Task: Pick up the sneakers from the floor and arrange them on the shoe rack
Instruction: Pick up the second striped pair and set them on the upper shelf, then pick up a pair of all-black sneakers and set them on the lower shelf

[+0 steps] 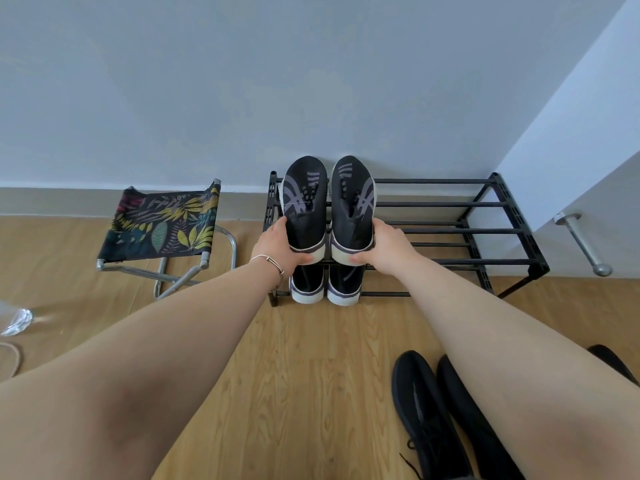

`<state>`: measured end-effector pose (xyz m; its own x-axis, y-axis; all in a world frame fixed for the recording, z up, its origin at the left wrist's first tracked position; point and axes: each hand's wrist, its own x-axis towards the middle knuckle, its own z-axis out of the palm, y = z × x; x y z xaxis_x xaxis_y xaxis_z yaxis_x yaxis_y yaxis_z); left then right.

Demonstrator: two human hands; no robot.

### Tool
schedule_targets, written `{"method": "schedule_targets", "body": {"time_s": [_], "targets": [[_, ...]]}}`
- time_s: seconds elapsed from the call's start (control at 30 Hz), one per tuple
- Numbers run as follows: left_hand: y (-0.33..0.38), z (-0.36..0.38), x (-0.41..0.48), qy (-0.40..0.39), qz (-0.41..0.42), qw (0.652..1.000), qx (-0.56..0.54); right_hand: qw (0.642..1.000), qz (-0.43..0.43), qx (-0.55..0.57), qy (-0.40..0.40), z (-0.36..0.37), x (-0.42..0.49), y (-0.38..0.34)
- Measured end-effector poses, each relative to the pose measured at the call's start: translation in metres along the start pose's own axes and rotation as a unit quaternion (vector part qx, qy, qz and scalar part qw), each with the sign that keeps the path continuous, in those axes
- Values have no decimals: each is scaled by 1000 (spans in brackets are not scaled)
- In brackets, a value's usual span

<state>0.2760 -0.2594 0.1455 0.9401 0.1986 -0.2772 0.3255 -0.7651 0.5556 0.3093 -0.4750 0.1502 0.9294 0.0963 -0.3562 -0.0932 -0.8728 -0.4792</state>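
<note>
Two black sneakers [327, 206] (grey stripes, white soles) sit on the rack [450, 230], each heel clasped by a hand [282, 242].

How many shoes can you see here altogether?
6, maybe 7. Two striped sneakers sit on the rack's top tier, one in each hand's grip; two more on the lower tier; two black shoes on the floor. A dark shape behind the right arm may be another.

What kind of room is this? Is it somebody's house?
Probably the entryway of a home. A black shoe rack stands against the wall with sneakers on it, a small folding stool sits beside it, and black shoes wait on the wooden floor.
</note>
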Motion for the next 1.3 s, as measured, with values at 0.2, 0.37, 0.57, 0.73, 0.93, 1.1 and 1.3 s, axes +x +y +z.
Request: {"method": "schedule_targets", "body": {"time_s": [0.2,0.37,0.57,0.73,0.93,1.1,1.3], "targets": [[7,2,-18,28,2,991,133,995,-18,-96,24,1,-10,-2],[19,6,-43,63,58,971,225,968,-70,-230,77,-4,-42,1],[33,4,-72,34,127,951,279,941,-107,-311,84,-29,-92,9],[64,3,-93,5,179,942,283,931,-76,-350,67,-55,-137,16],[100,46,-119,-30,161,956,244,938,-49,-337,70,-67,-160,62],[110,110,-135,-57,140,953,263,943,-32,-328,53,-44,-173,129],[109,174,-149,-76,152,936,309,940,-36,-334,49,-25,-182,196]]}}
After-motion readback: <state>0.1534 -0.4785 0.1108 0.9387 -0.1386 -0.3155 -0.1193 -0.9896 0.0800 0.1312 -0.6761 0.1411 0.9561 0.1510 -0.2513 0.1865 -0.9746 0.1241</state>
